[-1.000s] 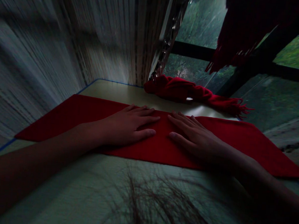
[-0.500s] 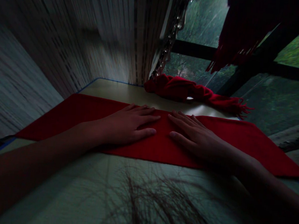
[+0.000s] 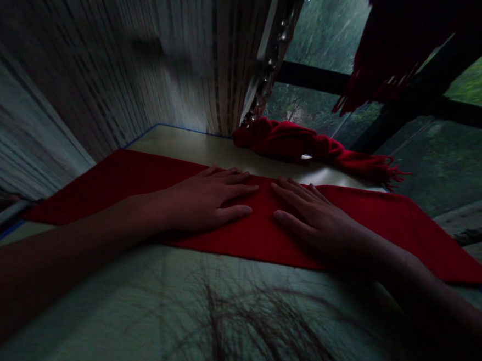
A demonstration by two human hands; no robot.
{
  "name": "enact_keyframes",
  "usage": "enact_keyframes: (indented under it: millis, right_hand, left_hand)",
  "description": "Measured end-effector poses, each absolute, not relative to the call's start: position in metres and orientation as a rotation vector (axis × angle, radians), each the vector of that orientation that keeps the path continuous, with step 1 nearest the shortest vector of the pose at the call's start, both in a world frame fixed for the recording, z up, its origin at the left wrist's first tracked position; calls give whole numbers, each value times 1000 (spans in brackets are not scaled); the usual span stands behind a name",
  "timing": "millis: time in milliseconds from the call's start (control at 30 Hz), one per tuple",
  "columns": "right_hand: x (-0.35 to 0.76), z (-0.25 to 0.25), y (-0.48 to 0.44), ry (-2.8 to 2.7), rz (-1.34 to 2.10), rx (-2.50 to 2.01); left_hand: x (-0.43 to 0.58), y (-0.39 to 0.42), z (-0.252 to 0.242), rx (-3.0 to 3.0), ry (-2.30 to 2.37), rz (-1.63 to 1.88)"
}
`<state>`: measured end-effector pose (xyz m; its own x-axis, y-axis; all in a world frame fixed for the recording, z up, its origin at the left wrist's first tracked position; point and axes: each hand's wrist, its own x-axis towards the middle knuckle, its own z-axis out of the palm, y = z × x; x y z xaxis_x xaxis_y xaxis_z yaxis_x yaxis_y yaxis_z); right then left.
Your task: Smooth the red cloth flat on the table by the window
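A flat strip of red cloth (image 3: 257, 234) lies across the table from left to right, its surface smooth and its long edges fairly straight. My left hand (image 3: 212, 200) rests palm down on its middle, fingers stretched and spread. Facing it, my right hand (image 3: 315, 216) also lies flat on the cloth with its fingers apart. A narrow band of red shows between the two sets of fingertips. Neither hand grips anything. Both palms hide the parts of the cloth beneath them.
Behind the cloth, a crumpled red scarf (image 3: 293, 141) with fringe lies along the far edge of the pale table (image 3: 177, 142). Another fringed red cloth (image 3: 382, 53) hangs before the dark-framed window (image 3: 314, 78). A string curtain (image 3: 184, 44) hangs at the left. Loose hair crosses the foreground.
Both hands stay in place on the red cloth. The string curtain at the left has swayed a little, uncovering more at the table's left corner.
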<state>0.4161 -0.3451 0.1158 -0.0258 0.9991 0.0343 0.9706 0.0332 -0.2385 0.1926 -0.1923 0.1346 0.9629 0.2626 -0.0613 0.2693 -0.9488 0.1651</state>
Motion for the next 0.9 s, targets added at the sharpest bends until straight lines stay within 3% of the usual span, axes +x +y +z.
enact_keyframes:
  millis: [900]
  right_hand:
    - [415, 115, -346, -2074, 244, -2072]
  left_hand:
    - [191, -191, 132, 2945, 398, -36]
